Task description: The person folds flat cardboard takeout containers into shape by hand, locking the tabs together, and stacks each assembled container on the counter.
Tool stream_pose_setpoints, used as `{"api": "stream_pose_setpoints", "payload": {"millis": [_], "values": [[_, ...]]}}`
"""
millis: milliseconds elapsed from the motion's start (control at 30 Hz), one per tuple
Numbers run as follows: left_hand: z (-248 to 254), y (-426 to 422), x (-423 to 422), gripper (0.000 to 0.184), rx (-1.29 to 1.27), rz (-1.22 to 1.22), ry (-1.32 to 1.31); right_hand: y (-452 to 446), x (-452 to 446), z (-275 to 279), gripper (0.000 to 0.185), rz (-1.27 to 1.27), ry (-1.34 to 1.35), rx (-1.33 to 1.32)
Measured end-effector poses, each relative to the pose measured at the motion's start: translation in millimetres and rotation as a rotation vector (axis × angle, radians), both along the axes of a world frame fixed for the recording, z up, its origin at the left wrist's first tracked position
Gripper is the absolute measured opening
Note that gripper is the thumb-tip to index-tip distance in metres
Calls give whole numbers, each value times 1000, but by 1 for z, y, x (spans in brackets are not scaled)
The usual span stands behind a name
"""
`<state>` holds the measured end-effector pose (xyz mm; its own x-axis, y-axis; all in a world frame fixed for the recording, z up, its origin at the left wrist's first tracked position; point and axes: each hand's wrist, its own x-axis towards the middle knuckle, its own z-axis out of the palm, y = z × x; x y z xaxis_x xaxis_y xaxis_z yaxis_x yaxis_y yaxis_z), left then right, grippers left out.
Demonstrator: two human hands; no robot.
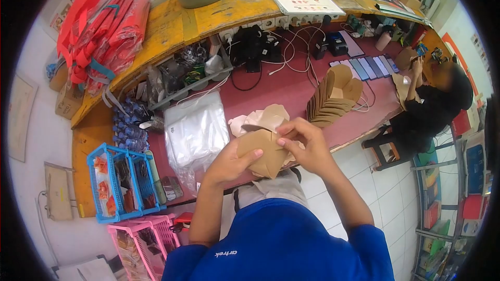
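A brown kraft paper food box [264, 153], partly folded, is held up over the near edge of the red-topped desk. My left hand [230, 163] grips its left side, thumb lying on the outer panel. At the upper right corner my right hand [308, 147] pinches a flap between thumb and fingers. Several flat paper box blanks [273, 115], pale side up, lie just behind and below it. Right of my hands, a row of nested folded boxes [333, 99] rests on the desk. Part of the held box is hidden by my fingers.
Clear plastic bags [197, 125] lie left of my hands, beside a blue basket [136, 209] and a pink basket [136, 225]. Cables [294, 54] and a row of phones [367, 67] are farther back. Another person [437, 93] sits at the right, handling brown paper.
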<state>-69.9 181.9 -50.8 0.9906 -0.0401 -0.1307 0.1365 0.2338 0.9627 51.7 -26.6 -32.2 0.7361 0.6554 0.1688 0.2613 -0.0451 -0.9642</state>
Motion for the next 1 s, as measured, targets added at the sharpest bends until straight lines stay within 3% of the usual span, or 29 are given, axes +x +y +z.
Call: {"api": "stream_pose_setpoints", "payload": {"millis": [133, 333, 600, 667, 833, 933, 1000], "values": [[0, 1, 1, 41, -15, -36, -13, -1, 11, -5, 16, 91, 194, -65], [5, -3, 3, 43, 15, -16, 12, 1, 7, -7, 15, 80, 51, -78], [-1, -4, 4, 41, 121, 5, -17, 13, -18, -8, 15, -177, -434, -137], [-9, -1, 6, 33, 170, 62, -81, 14, -17, -11, 15, -154, -400, -111], [-18, 7, 2, 35, 236, 49, -50, 16, -18, -20, 18, -126, -318, -96], [-4, 4, 1, 35, 307, 50, -93, 18, -27, -27, 18, -167, -466, -44], [6, -1, -5, 31, 354, 88, -132, 16, -32, -26, 19, -204, -714, 5]]}}
